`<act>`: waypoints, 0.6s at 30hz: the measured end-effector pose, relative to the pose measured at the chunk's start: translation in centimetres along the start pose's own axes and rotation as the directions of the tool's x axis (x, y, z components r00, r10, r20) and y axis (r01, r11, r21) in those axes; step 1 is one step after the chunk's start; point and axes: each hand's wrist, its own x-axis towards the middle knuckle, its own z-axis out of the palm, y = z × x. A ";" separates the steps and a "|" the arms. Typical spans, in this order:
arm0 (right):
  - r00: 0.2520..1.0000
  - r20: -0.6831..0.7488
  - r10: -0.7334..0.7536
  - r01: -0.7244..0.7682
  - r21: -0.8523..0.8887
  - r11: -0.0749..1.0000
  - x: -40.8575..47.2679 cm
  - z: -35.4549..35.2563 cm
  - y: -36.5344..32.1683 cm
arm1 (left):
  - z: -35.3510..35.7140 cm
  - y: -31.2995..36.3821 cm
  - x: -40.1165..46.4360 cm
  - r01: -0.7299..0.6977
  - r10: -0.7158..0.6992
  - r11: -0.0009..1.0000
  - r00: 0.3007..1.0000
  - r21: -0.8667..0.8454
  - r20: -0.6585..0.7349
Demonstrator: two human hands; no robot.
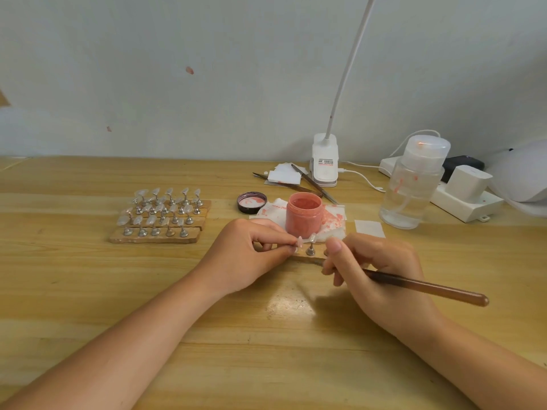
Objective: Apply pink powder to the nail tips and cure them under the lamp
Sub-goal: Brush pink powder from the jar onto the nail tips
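An open jar of pink powder stands on a stained white pad at the table's middle. Just in front of it lies a small wooden strip with metal stands; one stand carries a clear nail tip. My left hand pinches another nail tip at the strip's left end. My right hand grips a brown brush, handle pointing right, bristles hidden behind the fingers. The white curing lamp sits at the far right edge.
Wooden strips with several nail tips on stands lie at the left. The jar's lid rests beside the pad. A clear pump bottle, a power strip, a clip-on desk lamp, tweezers and wipes sit behind.
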 end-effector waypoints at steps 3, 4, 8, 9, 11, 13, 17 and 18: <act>0.999 -0.043 0.004 -0.007 -0.069 0.998 0.3 0.1 -0.1 | 0.0 0.0 0.0 -0.008 0.008 1.000 1.000 0.005 -0.001; 1.000 -0.029 0.010 -0.012 -0.065 0.998 0.3 0.1 -0.1 | 0.0 0.0 0.0 -0.007 0.007 1.000 1.000 0.005 -0.001; 1.000 -0.012 0.001 -0.002 -0.004 1.000 0.0 0.0 0.0 | 0.0 0.0 0.1 0.007 -0.007 1.000 1.000 -0.006 0.001; 0.999 -0.037 -0.006 0.005 -0.021 1.000 0.0 0.1 0.0 | 0.0 0.0 0.1 0.007 -0.007 1.000 1.000 -0.003 -0.001; 0.998 -0.058 0.007 -0.011 -0.057 0.998 0.2 0.2 0.0 | 0.0 0.0 0.1 0.004 -0.004 1.000 1.000 0.008 -0.003; 1.000 -0.011 0.026 -0.027 -0.052 0.998 0.2 0.1 0.1 | 0.0 0.0 0.1 0.005 -0.005 1.000 1.000 0.007 0.004; 0.999 -0.037 0.000 -0.002 -0.043 0.999 0.1 0.1 0.1 | 0.0 0.0 0.1 0.010 -0.010 1.000 1.000 0.002 0.012; 0.998 -0.059 -0.003 -0.001 -0.065 0.998 0.2 0.2 0.1 | 0.0 0.1 0.1 0.003 -0.003 1.000 1.000 0.009 0.011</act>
